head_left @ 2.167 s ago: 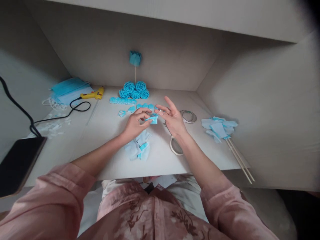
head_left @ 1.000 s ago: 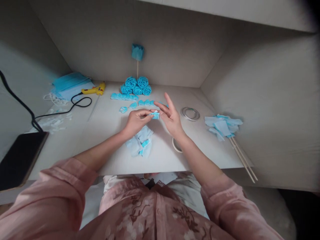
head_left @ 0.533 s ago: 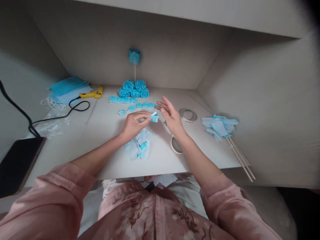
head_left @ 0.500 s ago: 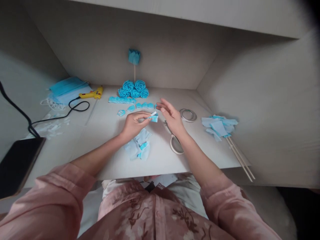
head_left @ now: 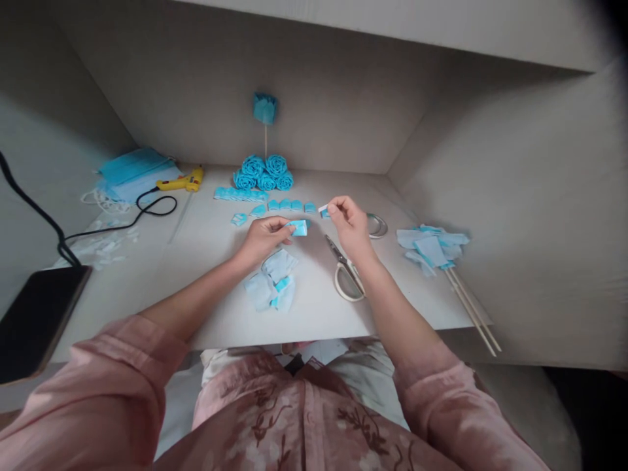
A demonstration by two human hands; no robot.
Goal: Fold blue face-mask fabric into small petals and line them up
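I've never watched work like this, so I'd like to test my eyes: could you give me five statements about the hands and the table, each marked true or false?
1. The left hand holds a small blue piece. True.
2. The right hand holds the scissors. False: they lie on the table; that hand pinches a small white strip.
3. The yellow glue gun lies left of the stacked blue rosettes in the picture. True.
4. Three rosettes are stacked. False: five show, two above three.
5. The wooden sticks reach past the table's front edge. True.
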